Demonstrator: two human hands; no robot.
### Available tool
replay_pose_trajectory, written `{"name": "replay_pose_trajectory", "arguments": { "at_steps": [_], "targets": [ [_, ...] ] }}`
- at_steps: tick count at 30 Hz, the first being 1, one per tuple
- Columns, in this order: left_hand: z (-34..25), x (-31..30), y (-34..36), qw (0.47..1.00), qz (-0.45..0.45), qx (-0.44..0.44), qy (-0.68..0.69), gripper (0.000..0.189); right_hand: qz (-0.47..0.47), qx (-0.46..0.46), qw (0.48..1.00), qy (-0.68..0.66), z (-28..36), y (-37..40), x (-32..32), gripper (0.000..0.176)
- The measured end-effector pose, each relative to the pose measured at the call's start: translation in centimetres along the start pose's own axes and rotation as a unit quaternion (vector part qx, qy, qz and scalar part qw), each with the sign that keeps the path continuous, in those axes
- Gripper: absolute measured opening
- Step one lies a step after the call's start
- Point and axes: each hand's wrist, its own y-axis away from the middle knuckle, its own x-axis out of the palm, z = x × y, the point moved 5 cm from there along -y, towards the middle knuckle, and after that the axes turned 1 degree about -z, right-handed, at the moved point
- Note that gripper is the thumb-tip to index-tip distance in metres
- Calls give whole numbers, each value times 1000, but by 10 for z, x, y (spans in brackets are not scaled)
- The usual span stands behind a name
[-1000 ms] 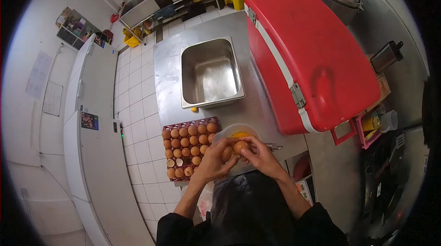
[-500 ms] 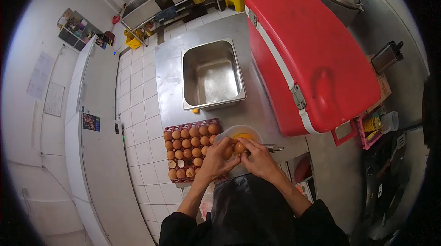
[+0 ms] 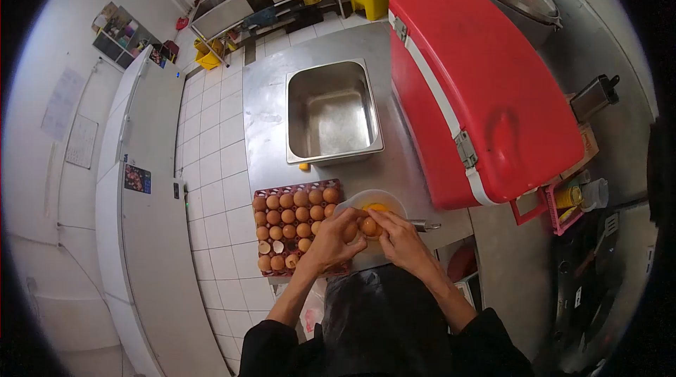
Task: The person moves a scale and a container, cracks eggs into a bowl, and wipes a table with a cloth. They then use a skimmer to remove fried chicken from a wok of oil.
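Observation:
Over a pale bowl [image 3: 402, 206] with yellow yolk [image 3: 377, 206] in it, both my hands are closed together. My left hand [image 3: 332, 242] curls around a brown egg or shell piece [image 3: 350, 230]. Fingers of my right hand [image 3: 405, 239] grip a brown egg [image 3: 368, 227] right beside it; whether these are two eggs or halves of one cannot be made out. Left of the bowl lies a dark red egg tray [image 3: 276, 191] with rows of brown eggs and a few open shells [image 3: 278, 246]. A metal utensil handle [image 3: 427, 225] sticks out past the bowl's right side.
A deep steel pan [image 3: 290, 116] stands beyond the bowl on the steel table [image 3: 264, 102], with a small yellow object [image 3: 303, 166] at its near edge. The large red cooler box [image 3: 486, 88] occupies the right side. White fridges [image 3: 151, 201] line the left wall.
The view has shifted slightly. Both hands stay over the bowl, and the right fingers have shifted a little around the egg.

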Motion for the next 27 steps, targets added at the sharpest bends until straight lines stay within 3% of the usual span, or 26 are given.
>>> {"name": "replay_pose_trajectory", "arguments": {
  "at_steps": [7,15,16,20,23,25,27],
  "targets": [
    [-10,-12,3,995,35,-14,-89,43,2,-51,992,113,16,-2,1,59],
    [-2,-40,33,996,7,18,-92,50,43,-62,984,164,50,-10,28,54],
    [-1,-47,43,996,1,-12,-91,55,46,-55,985,160,54,-13,34,54],
    [28,-86,98,990,-91,-106,-35,50,111,-76,985,110,71,-26,104,58],
    [58,-115,145,984,-143,-101,-33,46,181,-85,980,4,70,-37,180,60],
    [77,-133,173,959,-204,-170,-95,42,184,-115,975,39,68,-46,215,58],
    [109,-135,191,954,-193,-206,-103,40,192,-151,967,70,62,-47,238,57]
  ]
}}
